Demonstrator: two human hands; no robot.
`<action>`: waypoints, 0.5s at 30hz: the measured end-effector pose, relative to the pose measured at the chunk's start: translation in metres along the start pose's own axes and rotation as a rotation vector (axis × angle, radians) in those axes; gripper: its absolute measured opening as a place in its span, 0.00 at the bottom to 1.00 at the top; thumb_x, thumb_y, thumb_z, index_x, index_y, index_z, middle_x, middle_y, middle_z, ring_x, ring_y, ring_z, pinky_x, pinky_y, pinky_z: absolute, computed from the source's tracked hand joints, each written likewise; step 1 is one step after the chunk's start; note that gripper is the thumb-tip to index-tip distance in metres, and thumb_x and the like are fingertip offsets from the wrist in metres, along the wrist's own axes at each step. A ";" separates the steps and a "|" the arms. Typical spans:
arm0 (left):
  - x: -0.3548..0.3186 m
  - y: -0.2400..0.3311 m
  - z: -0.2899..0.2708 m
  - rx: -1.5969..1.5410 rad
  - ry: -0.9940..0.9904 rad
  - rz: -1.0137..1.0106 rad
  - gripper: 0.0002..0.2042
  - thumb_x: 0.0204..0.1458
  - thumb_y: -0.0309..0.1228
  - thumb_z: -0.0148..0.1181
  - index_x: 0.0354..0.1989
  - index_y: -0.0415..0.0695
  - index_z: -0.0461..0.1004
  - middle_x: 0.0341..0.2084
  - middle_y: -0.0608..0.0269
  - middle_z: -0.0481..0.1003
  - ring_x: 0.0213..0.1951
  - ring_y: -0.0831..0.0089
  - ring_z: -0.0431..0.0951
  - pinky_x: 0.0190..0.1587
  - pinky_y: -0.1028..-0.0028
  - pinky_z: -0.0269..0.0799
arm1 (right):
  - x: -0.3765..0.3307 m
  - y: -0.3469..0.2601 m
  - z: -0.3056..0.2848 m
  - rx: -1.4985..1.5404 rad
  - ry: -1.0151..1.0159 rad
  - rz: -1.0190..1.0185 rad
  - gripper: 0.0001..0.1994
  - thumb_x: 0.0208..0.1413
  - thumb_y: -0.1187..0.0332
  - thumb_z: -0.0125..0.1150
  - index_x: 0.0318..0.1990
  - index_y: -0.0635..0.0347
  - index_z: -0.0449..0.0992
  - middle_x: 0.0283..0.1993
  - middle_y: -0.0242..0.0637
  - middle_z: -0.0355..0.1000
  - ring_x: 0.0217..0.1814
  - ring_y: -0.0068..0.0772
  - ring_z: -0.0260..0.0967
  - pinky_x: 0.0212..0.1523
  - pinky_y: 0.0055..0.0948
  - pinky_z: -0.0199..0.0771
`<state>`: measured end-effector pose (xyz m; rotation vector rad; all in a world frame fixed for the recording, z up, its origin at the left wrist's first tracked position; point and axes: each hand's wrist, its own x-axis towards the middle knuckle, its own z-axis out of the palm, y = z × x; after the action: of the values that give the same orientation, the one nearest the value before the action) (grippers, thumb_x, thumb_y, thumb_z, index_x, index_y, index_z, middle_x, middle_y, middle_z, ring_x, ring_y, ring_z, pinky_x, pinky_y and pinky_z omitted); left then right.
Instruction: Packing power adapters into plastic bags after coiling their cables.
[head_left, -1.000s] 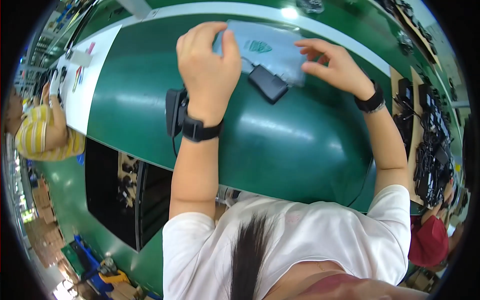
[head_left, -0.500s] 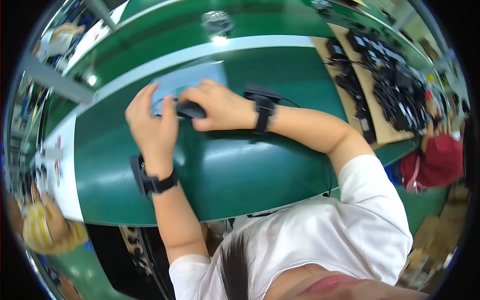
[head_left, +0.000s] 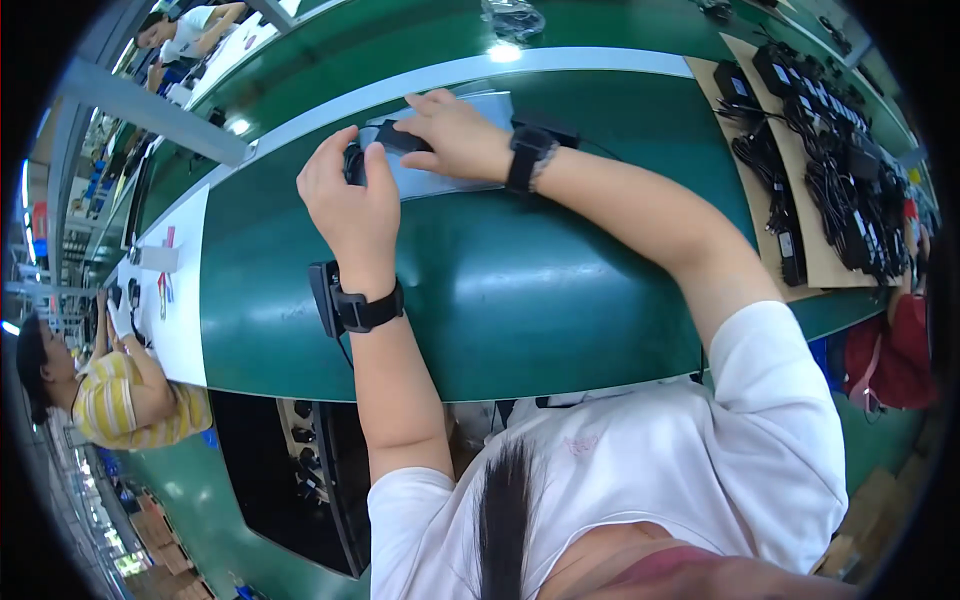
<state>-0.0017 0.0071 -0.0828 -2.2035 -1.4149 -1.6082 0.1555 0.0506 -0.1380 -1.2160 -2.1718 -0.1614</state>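
A clear plastic bag [head_left: 450, 178] lies flat on the green work surface [head_left: 560, 290] in front of me. My right hand [head_left: 455, 135] lies over the bag and pinches a black power adapter [head_left: 398, 138] at its left end. My left hand [head_left: 350, 205] grips the bag's left edge, beside a dark coiled cable [head_left: 352, 160] that peeks out above my fingers. Both wrists carry black bands with small black devices.
Brown cardboard sheets [head_left: 835, 250] at the right hold several black adapters and cables [head_left: 830, 150]. A person in a yellow striped shirt [head_left: 140, 400] sits at the left; another person [head_left: 190, 30] works at the far top left. White paper [head_left: 175, 300] lies on the surface's left part.
My view has swung, so the bag sits more central. Both hands have closed in on the bag's left end, the right one now on the black adapter there.
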 end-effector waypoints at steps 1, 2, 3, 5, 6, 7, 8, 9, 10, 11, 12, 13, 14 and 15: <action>-0.002 -0.003 -0.004 0.026 -0.026 0.027 0.12 0.42 0.28 0.59 0.37 0.42 0.74 0.36 0.56 0.74 0.41 0.59 0.70 0.46 0.65 0.63 | -0.004 -0.006 -0.025 0.086 -0.008 -0.018 0.21 0.45 0.58 0.61 0.45 0.61 0.71 0.47 0.46 0.68 0.49 0.50 0.61 0.51 0.37 0.62; -0.001 0.000 0.001 0.025 -0.050 0.065 0.12 0.42 0.28 0.59 0.37 0.42 0.74 0.36 0.56 0.74 0.41 0.59 0.70 0.47 0.65 0.63 | -0.010 -0.001 -0.053 0.148 -0.011 -0.024 0.23 0.46 0.57 0.60 0.48 0.60 0.69 0.49 0.47 0.67 0.51 0.50 0.61 0.52 0.37 0.62; 0.000 0.002 -0.003 -0.005 -0.091 0.082 0.12 0.42 0.28 0.60 0.38 0.41 0.73 0.37 0.56 0.74 0.42 0.59 0.70 0.47 0.65 0.62 | -0.016 0.008 -0.073 0.193 -0.112 -0.050 0.25 0.47 0.57 0.60 0.51 0.59 0.66 0.47 0.47 0.68 0.50 0.50 0.63 0.52 0.39 0.63; -0.004 0.012 0.000 0.010 -0.168 0.079 0.13 0.43 0.29 0.60 0.39 0.41 0.73 0.39 0.55 0.73 0.44 0.58 0.69 0.48 0.65 0.61 | -0.034 0.017 -0.160 0.095 -0.458 0.138 0.25 0.46 0.58 0.61 0.51 0.60 0.67 0.44 0.48 0.70 0.46 0.50 0.66 0.49 0.38 0.66; -0.004 0.014 -0.003 0.017 -0.204 0.088 0.13 0.43 0.29 0.60 0.39 0.41 0.73 0.40 0.55 0.72 0.45 0.58 0.68 0.50 0.65 0.60 | -0.046 0.028 -0.188 0.029 -0.537 0.172 0.25 0.46 0.59 0.61 0.51 0.60 0.68 0.43 0.48 0.71 0.45 0.50 0.67 0.47 0.37 0.67; -0.006 0.016 -0.006 0.029 -0.219 0.102 0.13 0.44 0.29 0.59 0.40 0.42 0.72 0.42 0.55 0.72 0.47 0.58 0.67 0.51 0.64 0.59 | -0.059 0.046 -0.214 -0.124 -0.492 0.177 0.24 0.45 0.60 0.61 0.50 0.60 0.68 0.43 0.49 0.71 0.44 0.48 0.68 0.46 0.37 0.67; -0.006 0.022 -0.011 0.018 -0.235 0.106 0.13 0.45 0.30 0.58 0.41 0.43 0.72 0.43 0.56 0.71 0.48 0.58 0.66 0.52 0.64 0.59 | -0.070 0.060 -0.241 -0.246 -0.433 0.299 0.23 0.44 0.61 0.61 0.49 0.61 0.69 0.40 0.49 0.71 0.42 0.49 0.69 0.44 0.38 0.68; -0.007 0.025 -0.012 0.015 -0.245 0.101 0.13 0.46 0.30 0.58 0.42 0.43 0.72 0.44 0.56 0.71 0.49 0.58 0.66 0.52 0.64 0.59 | -0.078 0.070 -0.269 -0.452 -0.403 0.395 0.22 0.43 0.63 0.61 0.47 0.61 0.70 0.37 0.49 0.72 0.40 0.49 0.69 0.43 0.37 0.69; -0.008 0.031 -0.011 0.012 -0.252 0.101 0.13 0.46 0.29 0.58 0.42 0.43 0.72 0.45 0.57 0.71 0.49 0.59 0.66 0.52 0.64 0.59 | -0.086 0.092 -0.298 -0.567 -0.518 0.591 0.20 0.43 0.64 0.61 0.45 0.62 0.71 0.38 0.50 0.71 0.42 0.48 0.69 0.43 0.37 0.69; -0.006 0.036 -0.010 -0.010 -0.249 0.110 0.13 0.46 0.29 0.58 0.42 0.43 0.72 0.45 0.57 0.71 0.49 0.59 0.66 0.52 0.64 0.59 | -0.119 0.125 -0.335 -0.554 -0.428 0.508 0.20 0.42 0.67 0.61 0.45 0.62 0.71 0.41 0.49 0.71 0.45 0.47 0.68 0.44 0.37 0.69; -0.004 0.038 -0.009 -0.012 -0.254 0.109 0.13 0.46 0.29 0.58 0.42 0.43 0.72 0.45 0.57 0.71 0.49 0.59 0.66 0.52 0.65 0.59 | -0.105 0.126 -0.365 -0.765 -0.851 0.892 0.22 0.40 0.77 0.64 0.46 0.62 0.66 0.37 0.34 0.69 0.36 0.24 0.67 0.34 0.21 0.68; -0.002 0.041 -0.006 -0.028 -0.253 0.115 0.13 0.46 0.29 0.58 0.42 0.43 0.72 0.45 0.57 0.71 0.49 0.59 0.66 0.52 0.65 0.59 | -0.148 0.161 -0.396 -0.802 -0.605 0.803 0.21 0.40 0.73 0.62 0.46 0.62 0.68 0.40 0.40 0.70 0.42 0.35 0.67 0.40 0.29 0.68; -0.002 0.045 -0.005 -0.047 -0.253 0.124 0.13 0.46 0.29 0.58 0.42 0.43 0.72 0.45 0.57 0.71 0.49 0.59 0.66 0.52 0.65 0.59 | -0.198 0.187 -0.430 -0.830 -0.366 0.706 0.20 0.41 0.69 0.61 0.45 0.62 0.71 0.44 0.47 0.71 0.48 0.46 0.67 0.47 0.36 0.68; -0.003 0.043 -0.005 -0.048 -0.256 0.113 0.13 0.46 0.29 0.58 0.42 0.43 0.72 0.45 0.57 0.71 0.50 0.59 0.66 0.52 0.65 0.59 | -0.212 0.187 -0.440 -0.918 -0.430 0.816 0.22 0.37 0.70 0.63 0.45 0.61 0.72 0.43 0.46 0.71 0.47 0.46 0.67 0.48 0.36 0.67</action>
<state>0.0247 -0.0219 -0.0643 -2.5422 -1.2894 -1.3786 0.5906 -0.1709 0.0506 -2.7602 -1.7254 -0.6264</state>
